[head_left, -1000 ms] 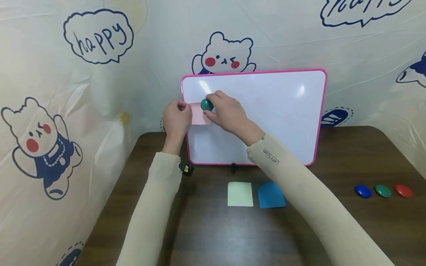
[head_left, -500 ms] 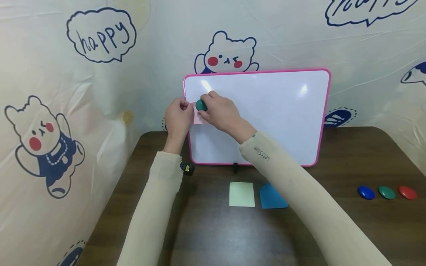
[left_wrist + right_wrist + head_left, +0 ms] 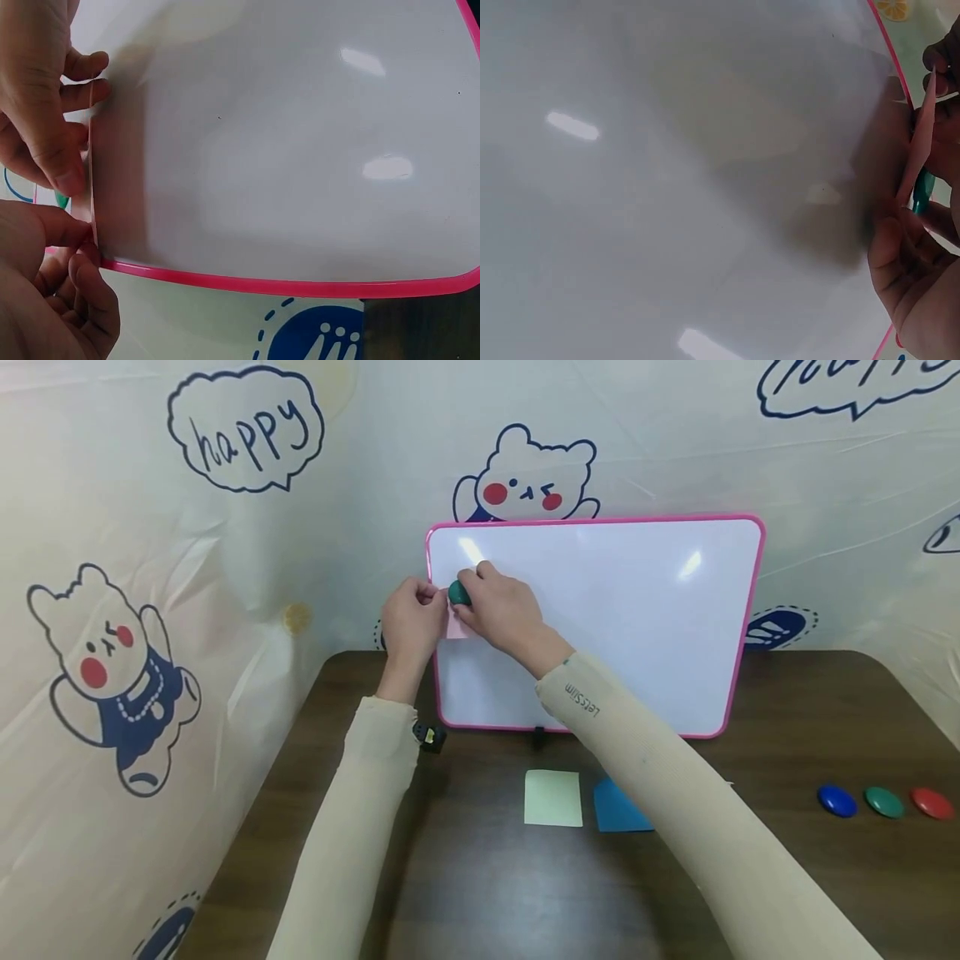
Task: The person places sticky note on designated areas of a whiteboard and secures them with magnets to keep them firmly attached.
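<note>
Near the left edge of the white board [image 3: 622,610], my left hand [image 3: 411,620] pinches the left side of a pink paper sheet [image 3: 459,628]. My right hand [image 3: 504,610] grips a round green magnet [image 3: 459,592] between fingers and thumb, in front of the pink sheet. In the left wrist view the sheet [image 3: 91,161] appears almost edge-on, with its shadow on the board beside it. The right wrist view shows the sheet [image 3: 919,146] bowed between the two hands, with part of the magnet [image 3: 922,191] behind it.
The pink-framed board stands upright on the brown table [image 3: 480,877]. A pale green note [image 3: 553,797] and a blue note [image 3: 618,807], partly under the right sleeve, lie in front. Blue [image 3: 837,801], green [image 3: 884,802] and red [image 3: 932,803] round magnets lie at the right.
My right hand has brought the green magnet left over the pink sheet, closer to my left hand. The whole scene has shifted slightly right in the head view.
</note>
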`<state>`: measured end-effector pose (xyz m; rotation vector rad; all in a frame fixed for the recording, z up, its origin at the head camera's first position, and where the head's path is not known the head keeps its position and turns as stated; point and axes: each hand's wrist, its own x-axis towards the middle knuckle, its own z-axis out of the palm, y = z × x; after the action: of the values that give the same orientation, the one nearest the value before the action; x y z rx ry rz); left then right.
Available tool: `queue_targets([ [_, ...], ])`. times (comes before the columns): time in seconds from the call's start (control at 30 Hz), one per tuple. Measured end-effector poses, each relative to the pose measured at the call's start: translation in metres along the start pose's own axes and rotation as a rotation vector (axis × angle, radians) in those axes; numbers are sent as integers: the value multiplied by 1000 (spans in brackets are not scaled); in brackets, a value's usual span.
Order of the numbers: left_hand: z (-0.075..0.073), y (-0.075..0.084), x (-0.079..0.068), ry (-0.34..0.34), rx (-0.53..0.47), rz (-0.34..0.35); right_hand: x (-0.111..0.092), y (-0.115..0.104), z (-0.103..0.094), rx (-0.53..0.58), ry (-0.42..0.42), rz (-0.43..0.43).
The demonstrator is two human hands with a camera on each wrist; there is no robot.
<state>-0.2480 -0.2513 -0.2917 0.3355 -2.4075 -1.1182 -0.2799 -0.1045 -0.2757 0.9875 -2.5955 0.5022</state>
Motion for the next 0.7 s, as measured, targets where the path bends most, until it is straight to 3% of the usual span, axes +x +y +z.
queue_targets([
  [0.3,0,0,5,-19,8,6,-1,3,2,-30,21,-23],
  [0.7,-2,3,6,-24,18,2,-1,6,12,-134,138,-108],
])
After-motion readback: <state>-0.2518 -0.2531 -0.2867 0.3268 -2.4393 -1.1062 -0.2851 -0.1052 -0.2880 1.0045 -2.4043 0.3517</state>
